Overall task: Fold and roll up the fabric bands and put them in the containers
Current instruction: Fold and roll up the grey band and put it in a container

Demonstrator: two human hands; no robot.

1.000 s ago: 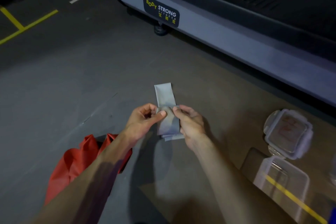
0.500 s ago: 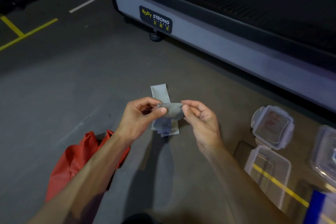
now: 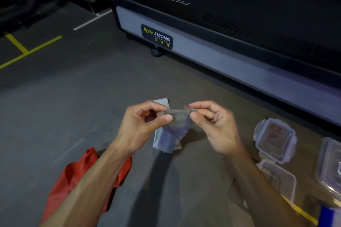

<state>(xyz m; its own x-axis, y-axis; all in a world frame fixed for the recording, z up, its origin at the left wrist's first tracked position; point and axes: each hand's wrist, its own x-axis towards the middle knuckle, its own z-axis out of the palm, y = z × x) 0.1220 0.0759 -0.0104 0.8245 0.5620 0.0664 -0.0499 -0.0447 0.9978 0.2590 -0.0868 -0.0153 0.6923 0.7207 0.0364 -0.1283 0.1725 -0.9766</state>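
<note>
A grey fabric band (image 3: 176, 127) is held above the floor at the middle of the view. My left hand (image 3: 145, 121) pinches its rolled top edge at the left end. My right hand (image 3: 212, 123) pinches the same edge at the right end. The rest of the band hangs down folded, and its far end shows behind my left hand. A red band (image 3: 73, 175) lies crumpled on the floor under my left forearm. At the right stand a clear open container (image 3: 278, 178), a clip-on lid (image 3: 275, 140) beyond it, and another clear container (image 3: 330, 167).
A treadmill base (image 3: 212, 61) with a Body Strong label runs across the back and right. Yellow floor lines (image 3: 24, 52) mark the far left. A blue object (image 3: 330, 215) shows at the lower right corner. Grey floor spreads to the left.
Both hands have lifted the grey band's near end off the floor and rolled its top edge into a thin strip stretched between them. The view has tilted up, showing more treadmill.
</note>
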